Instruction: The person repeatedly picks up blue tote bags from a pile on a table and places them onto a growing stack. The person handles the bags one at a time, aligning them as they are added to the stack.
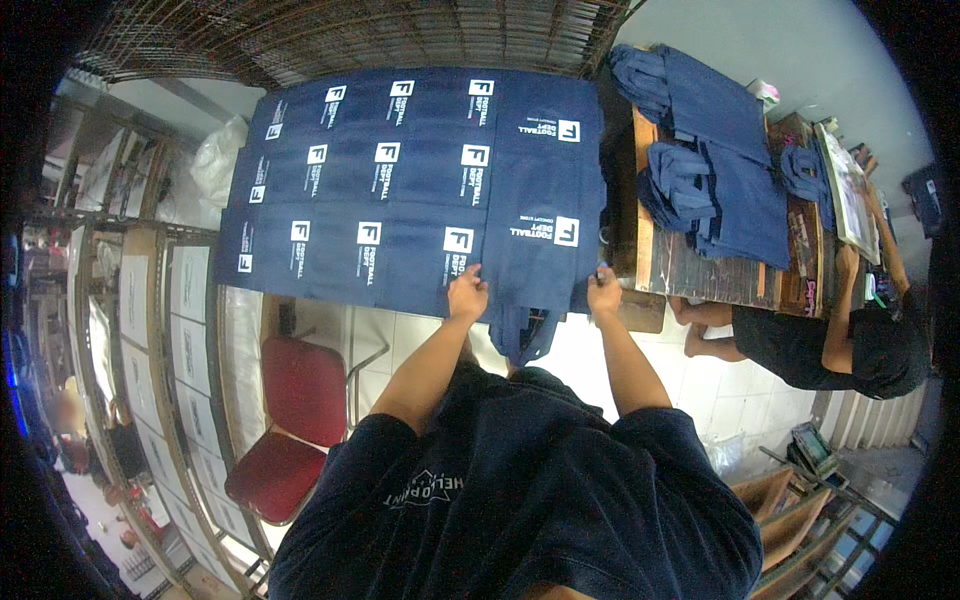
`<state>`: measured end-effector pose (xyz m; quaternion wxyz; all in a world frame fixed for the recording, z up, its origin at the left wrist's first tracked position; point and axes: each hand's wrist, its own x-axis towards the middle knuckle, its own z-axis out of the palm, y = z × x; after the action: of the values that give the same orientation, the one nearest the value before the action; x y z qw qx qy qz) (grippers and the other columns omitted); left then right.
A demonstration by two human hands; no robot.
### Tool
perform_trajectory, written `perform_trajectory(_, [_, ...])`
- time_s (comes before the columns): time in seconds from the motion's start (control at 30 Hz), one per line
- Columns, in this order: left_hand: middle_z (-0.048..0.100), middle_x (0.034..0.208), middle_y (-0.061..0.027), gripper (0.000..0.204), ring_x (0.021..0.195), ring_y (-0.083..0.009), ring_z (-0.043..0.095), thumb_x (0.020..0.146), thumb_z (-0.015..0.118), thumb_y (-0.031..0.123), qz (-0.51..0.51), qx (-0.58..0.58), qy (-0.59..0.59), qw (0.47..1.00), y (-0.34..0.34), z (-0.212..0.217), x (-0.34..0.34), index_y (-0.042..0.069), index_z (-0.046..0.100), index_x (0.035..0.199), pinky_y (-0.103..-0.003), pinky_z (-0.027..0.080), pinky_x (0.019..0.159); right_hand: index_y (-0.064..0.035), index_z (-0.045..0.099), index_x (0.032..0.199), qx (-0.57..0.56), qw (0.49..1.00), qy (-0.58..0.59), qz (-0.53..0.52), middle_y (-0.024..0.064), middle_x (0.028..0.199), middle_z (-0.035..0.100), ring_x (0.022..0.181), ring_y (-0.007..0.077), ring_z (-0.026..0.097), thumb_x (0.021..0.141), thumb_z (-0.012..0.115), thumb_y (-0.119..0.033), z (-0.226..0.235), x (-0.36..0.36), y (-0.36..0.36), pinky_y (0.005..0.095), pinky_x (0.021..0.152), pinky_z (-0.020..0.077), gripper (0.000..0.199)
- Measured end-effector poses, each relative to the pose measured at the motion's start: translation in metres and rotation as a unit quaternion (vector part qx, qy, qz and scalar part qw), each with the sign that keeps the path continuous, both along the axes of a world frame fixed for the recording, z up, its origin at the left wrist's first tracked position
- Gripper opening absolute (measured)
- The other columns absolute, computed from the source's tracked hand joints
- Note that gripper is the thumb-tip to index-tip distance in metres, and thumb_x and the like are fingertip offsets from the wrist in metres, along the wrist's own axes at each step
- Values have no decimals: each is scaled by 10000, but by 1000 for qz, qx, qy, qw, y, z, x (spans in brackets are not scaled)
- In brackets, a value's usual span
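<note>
A navy cloth tote bag [525, 272] with a white print lies at the near right end of a large spread of printed navy bags [340, 190]. Its handles [525, 338] hang down over the near edge, toward my body. My left hand [468, 292] is closed on the bag's near left corner, thumb and fingers pinched together. At the near right corner, my right hand [604, 292] pinches the cloth in the same way. The surface under the bags is hidden by them.
Stacks of navy bags [740, 195] lie on a dark wooden table [700, 272] to the right, where another person [830, 340] in black works over a frame [848, 190]. A red chair [303, 392] stands at near left, beside tall racks [195, 350]. Metal grating [340, 40] spans the far side.
</note>
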<state>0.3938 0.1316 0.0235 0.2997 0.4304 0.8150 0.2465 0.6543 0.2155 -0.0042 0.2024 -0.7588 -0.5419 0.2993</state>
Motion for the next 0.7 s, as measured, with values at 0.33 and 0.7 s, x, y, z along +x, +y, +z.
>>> perform_trajectory(0.33, [648, 903, -128, 382, 855, -293, 619, 729, 605, 82, 7, 1, 11, 1000, 0, 4, 0, 93, 568, 1109, -377, 476, 797, -83, 575, 1036, 11, 1000, 19, 2, 168, 815, 640, 802, 303, 626, 761, 615, -127, -5, 0, 1, 392, 746, 467, 281])
perform_trajectory(0.7, [657, 862, -108, 337, 821, -272, 629, 718, 620, 91, 25, 4, 7, 1000, -1, -6, -5, 94, 593, 1054, -362, 487, 770, -87, 593, 1030, -5, 1000, -1, 9, 157, 808, 645, 784, 293, 630, 762, 615, -123, 18, -9, -2, 381, 730, 473, 272])
